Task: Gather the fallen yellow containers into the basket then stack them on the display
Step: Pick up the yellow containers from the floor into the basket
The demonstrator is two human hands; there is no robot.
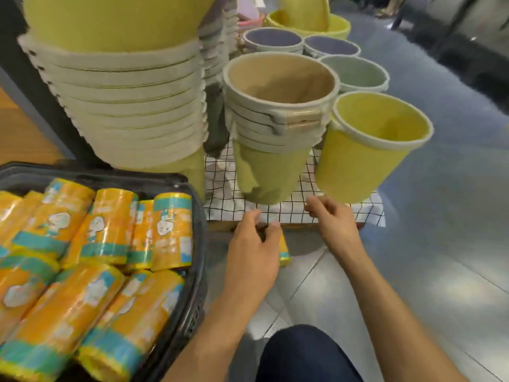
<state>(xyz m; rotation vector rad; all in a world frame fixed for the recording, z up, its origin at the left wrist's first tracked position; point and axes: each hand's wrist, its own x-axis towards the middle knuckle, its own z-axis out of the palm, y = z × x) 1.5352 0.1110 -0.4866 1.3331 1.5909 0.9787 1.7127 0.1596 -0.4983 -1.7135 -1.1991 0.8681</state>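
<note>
My knee [300, 354], in dark blue cloth, sits lowest in view over pale grey floor tiles [413, 285]. On my left the dark plastic basket [197, 293] rests on that floor, packed with yellow containers [110, 230] lying on their sides, each banded in teal with a white label.

Just beyond the knee my left hand [253, 244] reaches down to the tiles. Its fingers curl over one fallen container [284, 250]. Only the container's yellow and teal end shows past my palm, so the grip looks closed around it, though the blur hides the contact. My right hand [333, 219] hovers just beside it with fingers loosely bent, holding nothing, its tips near the edge of the checked cloth [225, 199].

That black-and-white cloth covers a low wooden platform [297, 226]. On it stand a single yellow bucket [366, 161], a nested stack of buckets [275, 128] with a tan inside, and a taller stack [124, 106] at left. Behind them sit lilac bins [272, 40] and a green bin [355, 73], then darker grey floor stretching away.
</note>
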